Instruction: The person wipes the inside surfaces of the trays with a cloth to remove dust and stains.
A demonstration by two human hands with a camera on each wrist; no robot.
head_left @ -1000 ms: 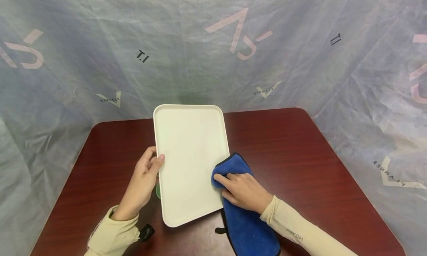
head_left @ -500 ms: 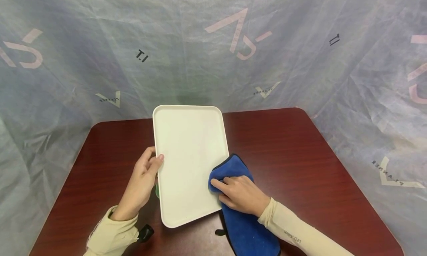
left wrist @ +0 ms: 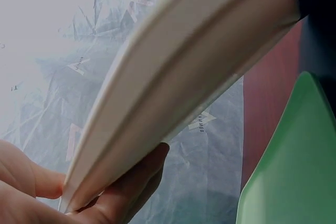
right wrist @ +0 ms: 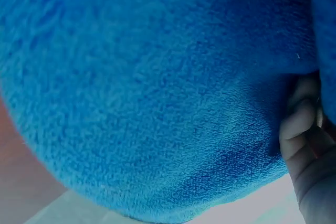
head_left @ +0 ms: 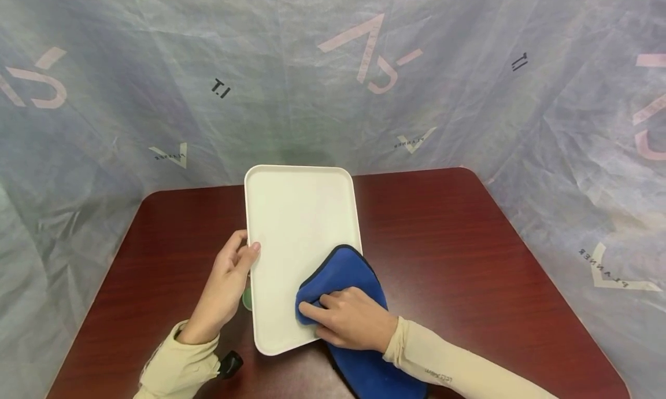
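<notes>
A white rectangular tray (head_left: 291, 214) is held up at a tilt over the table, its inner face toward me. My left hand (head_left: 224, 283) grips its left rim, thumb on the front and fingers behind, as the left wrist view also shows on the tray's edge (left wrist: 157, 77). In my right hand (head_left: 351, 318) is a bunched blue cloth (head_left: 343, 272) with dark edging, pressed on the tray's lower right part. The rest of the cloth hangs down past the tray's bottom edge. Curled fingers (right wrist: 299, 124) grip the fuzzy cloth (right wrist: 147, 93) in the right wrist view.
Behind the tray, mostly hidden, is a green object (head_left: 247, 299); the left wrist view shows its smooth green surface (left wrist: 294, 166) larger. The dark red table (head_left: 442, 231) lies beneath. Grey printed sheeting (head_left: 281, 69) hangs round its back and sides.
My right hand has moved left and down across the tray with the cloth, which now covers more of its lower part. The tray has shifted slightly to the right with my left hand.
</notes>
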